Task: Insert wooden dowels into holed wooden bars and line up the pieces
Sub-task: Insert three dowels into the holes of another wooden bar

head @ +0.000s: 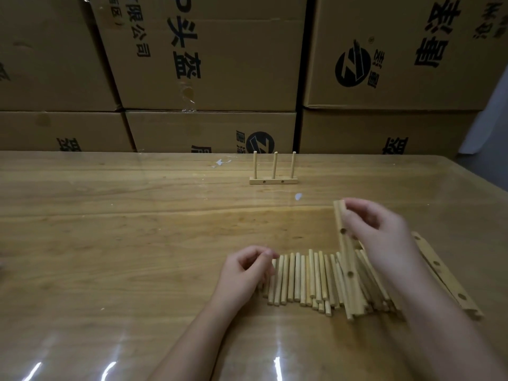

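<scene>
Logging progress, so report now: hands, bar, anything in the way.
Right hand pinches holed bar at top end, tilted over loose dowels. Left hand curled at their left edge, grip unclear. Finished bar stands beyond, unobstructed.

I saw the table (137, 243) was grained wood under a smooth, glossy coat that threw back streaks of light. The dowels (299, 279) and the holed bar (347, 257) were pale bare wood, matt and smooth. The boxes (220, 64) behind were dull brown cardboard, matt, printed black.

Stacked cardboard boxes (209, 64) behind glossy wooden table (110, 243).
</scene>
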